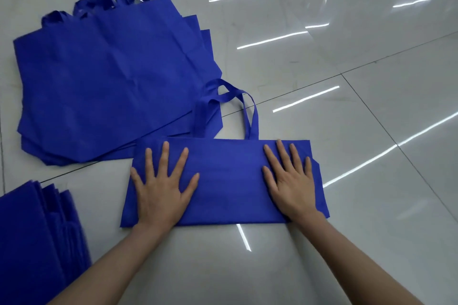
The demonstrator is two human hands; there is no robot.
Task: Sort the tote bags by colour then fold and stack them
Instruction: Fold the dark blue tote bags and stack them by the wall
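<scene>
A blue tote bag (pixel 226 181) lies folded in half on the glossy tiled floor in front of me, its handles (pixel 230 109) sticking out at the far edge. My left hand (pixel 162 189) presses flat on the bag's left part, fingers spread. My right hand (pixel 290 181) presses flat on its right part, fingers straight. A pile of unfolded blue tote bags (pixel 109 77) lies flat at the upper left, handles pointing away from me. At the lower left edge sits a stack of folded blue bags (pixel 37 238), partly cut off by the frame.
The floor is pale grey glossy tile (pixel 371 156) with dark grout lines and bright light reflections. Bare floor stretches to the right and behind the folded bag.
</scene>
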